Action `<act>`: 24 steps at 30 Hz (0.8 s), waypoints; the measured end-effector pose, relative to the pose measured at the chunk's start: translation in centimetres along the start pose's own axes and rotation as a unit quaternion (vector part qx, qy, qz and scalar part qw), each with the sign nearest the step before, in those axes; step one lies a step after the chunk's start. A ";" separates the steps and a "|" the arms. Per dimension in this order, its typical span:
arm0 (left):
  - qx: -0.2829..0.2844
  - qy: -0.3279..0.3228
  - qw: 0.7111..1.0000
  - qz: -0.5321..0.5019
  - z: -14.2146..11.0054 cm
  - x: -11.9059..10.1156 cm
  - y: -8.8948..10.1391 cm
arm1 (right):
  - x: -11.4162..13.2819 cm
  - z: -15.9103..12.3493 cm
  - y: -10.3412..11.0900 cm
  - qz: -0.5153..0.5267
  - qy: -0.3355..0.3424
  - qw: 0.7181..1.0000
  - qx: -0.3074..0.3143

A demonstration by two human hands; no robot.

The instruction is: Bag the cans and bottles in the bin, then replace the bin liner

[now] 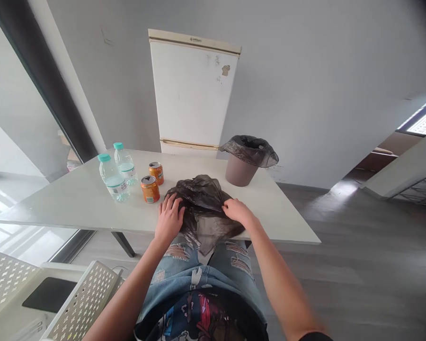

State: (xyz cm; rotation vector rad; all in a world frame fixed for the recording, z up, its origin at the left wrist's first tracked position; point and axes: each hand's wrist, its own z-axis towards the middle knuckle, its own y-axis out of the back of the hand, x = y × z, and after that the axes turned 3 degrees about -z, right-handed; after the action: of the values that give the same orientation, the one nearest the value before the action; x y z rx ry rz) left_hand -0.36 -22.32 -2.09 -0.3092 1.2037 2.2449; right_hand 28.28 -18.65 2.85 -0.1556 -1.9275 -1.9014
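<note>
A thin black plastic garbage bag lies crumpled on the white table, its lower part draped over the near edge. My left hand rests on the bag's left side with the fingers spread and laid over the plastic. On the bag's right side, my right hand pinches the plastic between curled fingers. Just left of my left hand stand two orange drink cans, a nearer can and a farther can. Behind the bag to the right is a brown trash bin, with a black liner folded over its rim.
Two clear plastic bottles with teal caps, a nearer bottle and a farther bottle, stand on the left of the table. A white refrigerator is behind it. White perforated baskets sit at the lower left.
</note>
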 end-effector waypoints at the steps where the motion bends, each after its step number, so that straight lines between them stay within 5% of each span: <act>1: -0.017 -0.009 1.000 -0.019 -0.1 -0.1 0.3 | 0.5 -1.8 0.4 0.002 0.004 1.000 0.030; 5: 0.006 -0.085 0.992 -0.088 -1.9 0.6 2.6 | 1.1 -9.6 2.2 0.058 0.086 0.990 0.096; 10: 0.169 -0.174 0.968 -0.062 -5.5 3.9 5.9 | -3.4 -15.5 2.3 0.020 0.101 0.992 -0.073; 15: 0.263 -0.194 0.944 -0.036 -5.8 5.3 7.0 | -5.1 -15.1 -0.8 -0.126 0.198 0.971 -0.048; 20: 0.262 -0.169 0.943 -0.114 -4.2 4.0 6.8 | -2.5 -13.5 -2.4 -0.033 0.273 0.961 -0.020; 22: 0.240 -0.110 0.950 -0.167 -3.1 3.5 6.4 | -1.9 -12.7 -2.6 0.097 0.225 0.969 -0.032; 24: 0.201 -0.007 0.965 -0.169 -1.3 3.2 5.6 | -1.8 -11.4 -2.9 0.211 0.109 0.967 -0.095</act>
State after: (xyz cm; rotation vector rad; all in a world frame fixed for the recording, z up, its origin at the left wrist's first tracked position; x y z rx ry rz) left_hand -6.25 -24.64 -0.43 -0.3091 1.4424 1.6668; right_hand 31.31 -29.53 -0.79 -0.3673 -1.4317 -1.7260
